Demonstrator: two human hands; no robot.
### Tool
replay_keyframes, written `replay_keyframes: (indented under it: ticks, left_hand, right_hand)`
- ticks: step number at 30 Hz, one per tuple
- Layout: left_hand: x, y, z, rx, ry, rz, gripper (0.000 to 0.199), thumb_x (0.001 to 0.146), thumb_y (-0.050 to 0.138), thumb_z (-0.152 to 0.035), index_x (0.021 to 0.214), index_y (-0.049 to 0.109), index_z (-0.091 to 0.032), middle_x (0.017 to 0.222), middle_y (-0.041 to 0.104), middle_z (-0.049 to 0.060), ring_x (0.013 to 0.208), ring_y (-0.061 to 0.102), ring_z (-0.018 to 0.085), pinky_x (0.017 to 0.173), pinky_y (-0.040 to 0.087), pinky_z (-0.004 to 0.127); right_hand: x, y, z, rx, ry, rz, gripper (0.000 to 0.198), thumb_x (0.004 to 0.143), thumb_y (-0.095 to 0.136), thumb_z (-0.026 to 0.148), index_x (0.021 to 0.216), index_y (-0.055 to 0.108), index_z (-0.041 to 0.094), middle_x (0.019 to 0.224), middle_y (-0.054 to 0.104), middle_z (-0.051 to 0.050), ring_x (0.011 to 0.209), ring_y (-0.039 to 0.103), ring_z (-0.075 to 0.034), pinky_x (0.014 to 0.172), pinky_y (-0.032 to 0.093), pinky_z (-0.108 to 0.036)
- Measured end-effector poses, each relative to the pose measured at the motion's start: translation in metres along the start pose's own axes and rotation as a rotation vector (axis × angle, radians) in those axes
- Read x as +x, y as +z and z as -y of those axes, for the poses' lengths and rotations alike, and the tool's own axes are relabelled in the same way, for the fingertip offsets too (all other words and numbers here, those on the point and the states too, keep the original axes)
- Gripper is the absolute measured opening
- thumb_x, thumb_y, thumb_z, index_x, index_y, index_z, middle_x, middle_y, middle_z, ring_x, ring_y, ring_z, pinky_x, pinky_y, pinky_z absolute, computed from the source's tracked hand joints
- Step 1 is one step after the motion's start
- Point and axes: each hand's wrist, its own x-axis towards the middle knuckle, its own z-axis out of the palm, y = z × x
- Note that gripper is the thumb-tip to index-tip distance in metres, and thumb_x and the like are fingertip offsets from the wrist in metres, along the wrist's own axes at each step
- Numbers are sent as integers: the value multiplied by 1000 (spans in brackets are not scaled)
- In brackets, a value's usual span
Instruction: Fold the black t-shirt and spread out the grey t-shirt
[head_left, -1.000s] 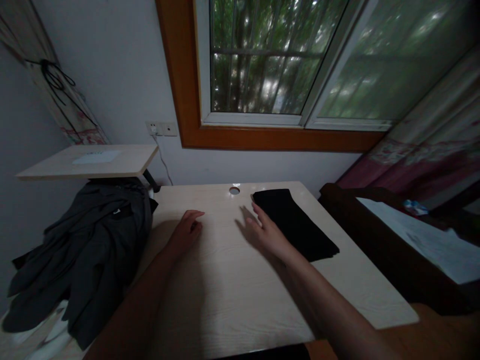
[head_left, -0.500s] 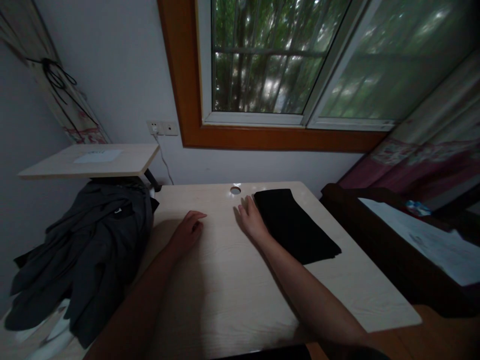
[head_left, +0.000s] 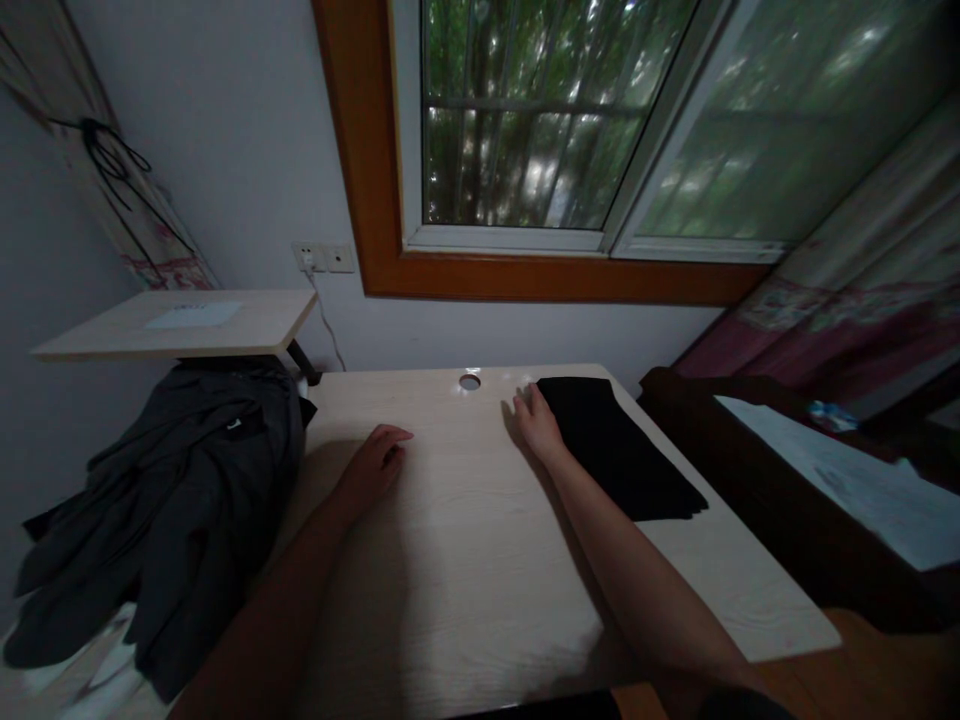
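Note:
On the right part of the pale table lies a folded black garment (head_left: 619, 450), flat with fairly straight edges. My right hand (head_left: 538, 420) is at its left edge, fingers stretched out and slightly apart, its side touching or very near the cloth without grasping it. My left hand (head_left: 375, 460) rests on the tabletop left of the middle, loosely bent with the index finger reaching out; nothing shows in it. A heap of dark grey clothes (head_left: 217, 450) lies to the left of that hand, beneath a small raised shelf.
The wooden table (head_left: 465, 560) has a round cable hole (head_left: 470, 382) near its back edge. The raised shelf (head_left: 225, 335) at left carries a paper sheet. A dark piece of furniture (head_left: 787, 480) stands at right. Behind are a window and a wall socket (head_left: 322, 257).
My right hand has moved rightward, and the folded black garment has slid right with it toward the table's right edge. My left hand has stayed in place.

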Motion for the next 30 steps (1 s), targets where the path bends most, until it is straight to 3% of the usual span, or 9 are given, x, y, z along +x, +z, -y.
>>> replay_keyframes:
  ticks: [7, 13, 30]
  left_hand:
    - [0, -1, -3, -1, -7, 18, 27, 97, 47, -21, 119, 62, -22, 117, 56, 6, 92, 58, 15, 87, 50, 33]
    - [0, 0, 3, 15, 9, 7, 26, 96, 47, -21, 117, 62, -22, 117, 57, 7, 103, 59, 18, 95, 50, 36]
    - [1, 0, 6, 33, 51, 5, 27, 96, 45, -19, 116, 63, -22, 116, 58, 7, 111, 57, 19, 101, 48, 37]
  right_hand:
    - [10, -37, -34, -46, 18, 3, 67, 91, 50, 52, 146, 49, 12, 151, 49, -19, 142, 44, -34, 120, 32, -52]
    - [17, -61, -53, -55, 67, 11, 68, 91, 51, 53, 146, 50, 13, 148, 52, -17, 139, 47, -33, 118, 35, -49]
    - [5, -69, -50, -18, 14, 33, 69, 92, 52, 56, 147, 50, 15, 149, 52, -15, 140, 47, -31, 119, 33, -48]
